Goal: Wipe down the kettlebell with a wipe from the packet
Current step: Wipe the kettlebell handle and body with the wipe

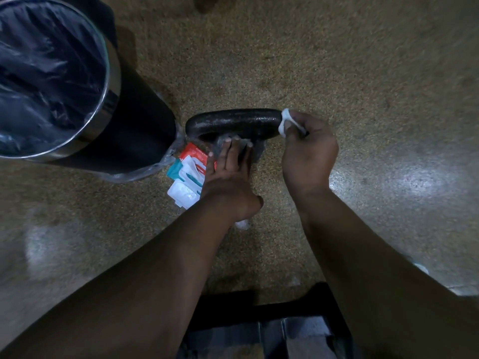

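At 6 o'clock, lowest in frame, dark cloth and a grey blurred edge; cannot tell what. Both bare forearms reach up from there toward centre.

Left hand (228, 174), just below centre: fingers straight and close together, laid flat on the kettlebell's body, steadying it. Thumb not clearly visible. Small white scrap (242, 224) on the floor by the left wrist; unclear what it is.

Right hand (308, 151), at 3 o'clock of the left hand: fingers and thumb curled, pinching a white wipe (285, 120) round the right end of the handle.

Kettlebell (233, 121) stands on the speckled floor (337, 60) at frame centre, handle running 9 to 3 o'clock, dark and glossy, body mostly hidden under the left hand.

Wipe packet (189, 174), red, teal and white, lies at 8 o'clock of the bell, touching or just beside the left hand.

Bin (111, 81) with dark liner at 10 o'clock, its base near the handle's left end.

Judgement: handle wipe under way; body not yet shown wiped.

Risks:
- The wipe is bunched small, so it could slip off the handle end or miss patches.
- A hard sideways stroke could tip the bell toward the bin, if the flat left hand lets go.
- The packet could get knocked or pinned under the bell.
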Available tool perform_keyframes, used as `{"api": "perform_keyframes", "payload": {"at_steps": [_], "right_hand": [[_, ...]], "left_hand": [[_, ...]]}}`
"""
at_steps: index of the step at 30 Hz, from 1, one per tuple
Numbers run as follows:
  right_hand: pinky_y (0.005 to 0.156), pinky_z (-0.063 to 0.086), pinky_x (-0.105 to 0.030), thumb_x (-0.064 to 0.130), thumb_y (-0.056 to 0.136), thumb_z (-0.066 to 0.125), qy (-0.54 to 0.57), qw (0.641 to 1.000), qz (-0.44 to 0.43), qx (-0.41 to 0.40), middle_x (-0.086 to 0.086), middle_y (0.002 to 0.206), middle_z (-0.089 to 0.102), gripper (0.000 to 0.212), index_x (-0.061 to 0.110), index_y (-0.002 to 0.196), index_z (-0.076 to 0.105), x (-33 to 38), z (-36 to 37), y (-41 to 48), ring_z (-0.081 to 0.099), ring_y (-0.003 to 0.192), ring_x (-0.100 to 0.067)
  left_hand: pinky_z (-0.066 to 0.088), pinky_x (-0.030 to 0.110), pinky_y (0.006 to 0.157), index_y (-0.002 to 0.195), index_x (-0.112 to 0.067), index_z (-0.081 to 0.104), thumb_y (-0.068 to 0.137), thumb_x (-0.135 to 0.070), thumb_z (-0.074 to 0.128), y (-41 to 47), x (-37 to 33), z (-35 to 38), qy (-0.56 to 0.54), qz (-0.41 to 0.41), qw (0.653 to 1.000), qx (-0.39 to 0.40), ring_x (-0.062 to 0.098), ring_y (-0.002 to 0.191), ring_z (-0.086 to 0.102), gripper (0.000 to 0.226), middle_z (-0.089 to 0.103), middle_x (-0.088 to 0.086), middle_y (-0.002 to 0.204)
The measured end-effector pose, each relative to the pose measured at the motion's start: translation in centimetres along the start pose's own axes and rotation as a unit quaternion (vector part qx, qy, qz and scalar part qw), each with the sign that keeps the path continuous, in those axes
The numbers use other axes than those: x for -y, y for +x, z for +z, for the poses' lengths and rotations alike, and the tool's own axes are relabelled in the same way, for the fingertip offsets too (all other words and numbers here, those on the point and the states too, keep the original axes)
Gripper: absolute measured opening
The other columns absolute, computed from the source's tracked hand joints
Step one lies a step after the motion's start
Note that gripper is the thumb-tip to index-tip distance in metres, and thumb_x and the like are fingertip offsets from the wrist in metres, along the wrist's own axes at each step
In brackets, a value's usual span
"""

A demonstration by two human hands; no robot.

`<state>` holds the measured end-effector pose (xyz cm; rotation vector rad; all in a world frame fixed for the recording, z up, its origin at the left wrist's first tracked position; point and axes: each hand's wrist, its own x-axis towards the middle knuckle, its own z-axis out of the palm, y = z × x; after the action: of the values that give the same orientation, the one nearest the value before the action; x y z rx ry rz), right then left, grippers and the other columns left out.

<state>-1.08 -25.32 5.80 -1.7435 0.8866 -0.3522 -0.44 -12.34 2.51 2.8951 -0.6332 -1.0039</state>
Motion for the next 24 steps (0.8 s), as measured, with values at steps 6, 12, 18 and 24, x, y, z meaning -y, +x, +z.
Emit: {"api": "perform_keyframes", "payload": {"at_steps": [6,12,18,24], "right_hand": [[0.083,0.051,-0.012,0.01,0.092,0.065,0.051,0.997,0.046,-0.022,-0.001,0.105,0.073,0.016,0.008,0.106,0.073,-0.2,-0.2,-0.1,0.067,0.095,0.001],[0.083,0.053,-0.014,0.011,0.093,0.064,0.043,0.998,0.039,-0.02,-0.002,0.107,0.072,0.016,0.009,0.107,0.074,-0.1,0.2,0.8,0.067,0.095,0.0],[0.083,0.05,-0.01,0.014,0.092,0.065,0.02,0.999,0.032,-0.022,0.006,0.104,0.072,0.016,0.013,0.106,0.074,-0.5,0.0,-0.5,0.065,0.095,0.006],[0.07,0.045,-0.001,0.011,0.094,0.064,0.062,0.994,0.075,-0.043,0.003,0.1,0.071,0.015,0.006,0.106,0.072,-0.4,0.4,0.5,0.061,0.081,0.019]], "left_hand": [[-0.015,0.047,0.121,0.157,-0.028,-0.019,0.077,-0.054,0.064,-0.2,0.1,-0.3,-0.006,0.005,1.0,0.009,0.019,0.147,-0.034,0.118,-0.034,0.002,0.161],[-0.015,0.047,0.121,0.156,-0.029,-0.02,0.076,-0.055,0.066,0.0,0.2,-0.1,-0.012,0.006,1.0,0.009,0.018,0.147,-0.034,0.12,-0.032,0.001,0.162],[-0.015,0.047,0.121,0.157,-0.029,-0.018,0.077,-0.058,0.065,0.0,0.2,-0.1,-0.002,0.003,1.0,0.008,0.018,0.147,-0.034,0.118,-0.034,0.0,0.161],[-0.015,0.048,0.121,0.157,-0.028,-0.018,0.078,-0.055,0.064,-0.1,0.2,-0.1,-0.003,0.007,1.0,0.004,0.02,0.147,-0.034,0.117,-0.033,0.002,0.162]]}}
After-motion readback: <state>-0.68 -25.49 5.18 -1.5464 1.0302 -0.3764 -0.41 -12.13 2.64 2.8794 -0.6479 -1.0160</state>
